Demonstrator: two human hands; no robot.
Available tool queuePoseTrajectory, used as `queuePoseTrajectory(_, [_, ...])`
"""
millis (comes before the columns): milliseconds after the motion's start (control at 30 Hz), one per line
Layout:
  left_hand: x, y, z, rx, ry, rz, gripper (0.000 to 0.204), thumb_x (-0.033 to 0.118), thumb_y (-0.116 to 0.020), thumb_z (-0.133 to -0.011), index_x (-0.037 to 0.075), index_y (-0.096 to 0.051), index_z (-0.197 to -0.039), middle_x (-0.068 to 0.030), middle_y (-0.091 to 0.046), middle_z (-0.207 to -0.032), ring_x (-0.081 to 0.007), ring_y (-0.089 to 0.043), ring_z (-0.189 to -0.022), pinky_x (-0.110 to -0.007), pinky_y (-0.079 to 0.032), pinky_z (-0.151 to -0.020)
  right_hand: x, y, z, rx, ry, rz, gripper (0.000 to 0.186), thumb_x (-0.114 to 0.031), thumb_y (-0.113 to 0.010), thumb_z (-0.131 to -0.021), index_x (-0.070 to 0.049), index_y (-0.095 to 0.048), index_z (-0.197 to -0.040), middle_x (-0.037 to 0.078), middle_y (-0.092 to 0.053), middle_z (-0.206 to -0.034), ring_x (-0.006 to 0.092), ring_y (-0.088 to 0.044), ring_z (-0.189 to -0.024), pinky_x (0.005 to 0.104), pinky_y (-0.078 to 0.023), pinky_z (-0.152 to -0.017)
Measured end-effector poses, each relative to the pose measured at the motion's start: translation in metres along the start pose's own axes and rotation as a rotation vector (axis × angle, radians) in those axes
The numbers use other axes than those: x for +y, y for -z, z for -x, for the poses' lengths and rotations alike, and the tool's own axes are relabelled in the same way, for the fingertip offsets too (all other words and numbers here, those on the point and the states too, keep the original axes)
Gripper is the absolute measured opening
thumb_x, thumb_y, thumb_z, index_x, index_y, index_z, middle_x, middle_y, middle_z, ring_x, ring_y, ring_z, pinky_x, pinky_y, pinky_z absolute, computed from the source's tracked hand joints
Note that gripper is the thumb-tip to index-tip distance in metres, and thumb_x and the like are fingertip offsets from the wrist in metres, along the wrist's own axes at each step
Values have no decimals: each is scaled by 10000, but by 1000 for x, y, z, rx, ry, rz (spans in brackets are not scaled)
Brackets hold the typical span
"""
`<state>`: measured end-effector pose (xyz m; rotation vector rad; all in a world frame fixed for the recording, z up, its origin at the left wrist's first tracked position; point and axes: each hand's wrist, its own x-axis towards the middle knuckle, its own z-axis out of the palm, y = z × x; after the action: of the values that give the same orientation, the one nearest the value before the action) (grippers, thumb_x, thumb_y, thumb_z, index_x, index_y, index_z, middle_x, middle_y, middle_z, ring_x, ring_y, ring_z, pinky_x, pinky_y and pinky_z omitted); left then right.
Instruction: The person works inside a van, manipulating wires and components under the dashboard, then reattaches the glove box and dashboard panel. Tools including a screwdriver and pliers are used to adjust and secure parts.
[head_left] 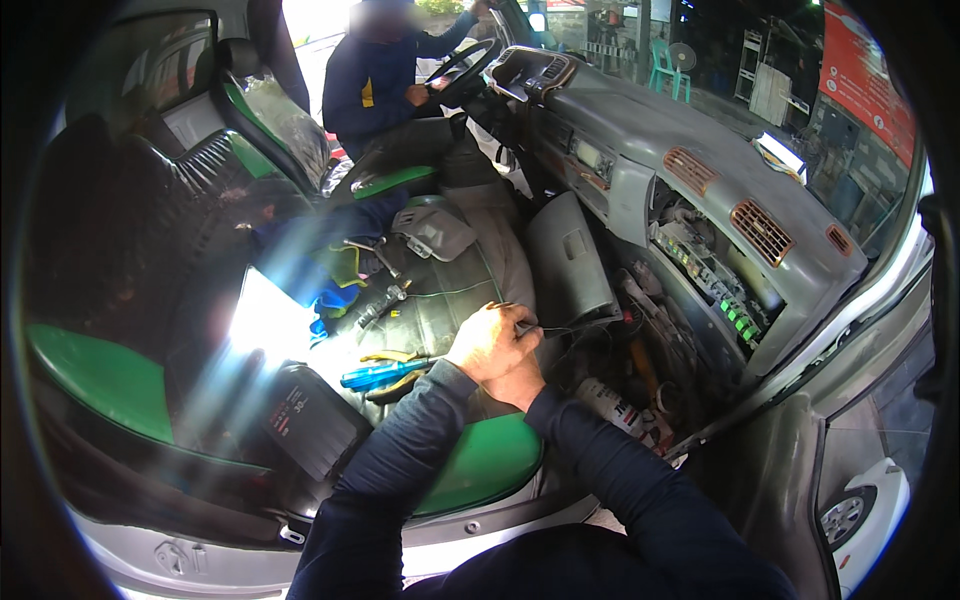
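Left hand and right hand together; left pinching dark wire, right's grip cannot be told. Wire leaves toward 3 o'clock; glovebox lid at 1 o'clock. Best handling: steady wire near working point, leave slack.

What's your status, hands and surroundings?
Left hand and right hand together over seat; individual grips unclear. Thin dark wire extending right from them. Grey panel just beyond; blue-handled tool lying left.

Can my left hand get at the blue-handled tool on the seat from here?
Probably yes: the blue-handled tool lies on the seat left of the left hand, with nothing visible covering its handle, though that hand is working close against the right hand.
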<state>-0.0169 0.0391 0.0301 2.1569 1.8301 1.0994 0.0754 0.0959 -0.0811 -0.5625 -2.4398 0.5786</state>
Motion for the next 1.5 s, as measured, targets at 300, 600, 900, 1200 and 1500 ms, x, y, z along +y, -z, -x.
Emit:
queuePoseTrajectory(300, [1,0,1,3,11,-7,291,268,-757,-942,10,-790,-1073,-202,-787,-1003,-375,-772,-905,-451,-604,-875,-14,15,6,145,53,-77,584,-187,-677,-950,-3,-524,-1483,251,-563,-1452,390,-570,-1376,492,-479,-1117])
queuePoseTrajectory(600, [-1,3,-1,-36,-11,-8,311,288,-748,-943,12,-786,-1079,-213,-783,-1052,-415,-742,-1054,-494,-583,-931,-2,0,-4,93,-19,-35,553,-206,-626,-1002,-14,-519,-1509,228,-554,-1481,364,-550,-1405,497,-460,-1135])
queuePoseTrajectory(900, [-1,-1,2,10,5,-4,282,260,-753,-936,4,-782,-1052,-201,-784,-992,-384,-765,-927,-456,-603,-867,-9,9,2,-5,-16,31,551,-200,-607,-1019,-19,-510,-1531,224,-535,-1505,357,-529,-1427,492,-437,-1161])
queuePoseTrajectory(1200, [-1,-2,1,14,-1,-3,277,260,-761,-937,10,-781,-1053,-201,-779,-975,-384,-767,-915,-455,-604,-863,-13,15,2,-55,-21,87,546,-196,-589,-1035,-24,-504,-1546,221,-519,-1526,351,-509,-1447,487,-417,-1182])
queuePoseTrajectory(1500, [1,0,1,15,7,0,282,265,-761,-940,7,-782,-1053,-204,-776,-962,-387,-765,-903,-460,-603,-853,-6,0,4,14,25,102,534,-207,-581,-1042,-26,-510,-1539,224,-519,-1523,351,-503,-1453,481,-416,-1183])
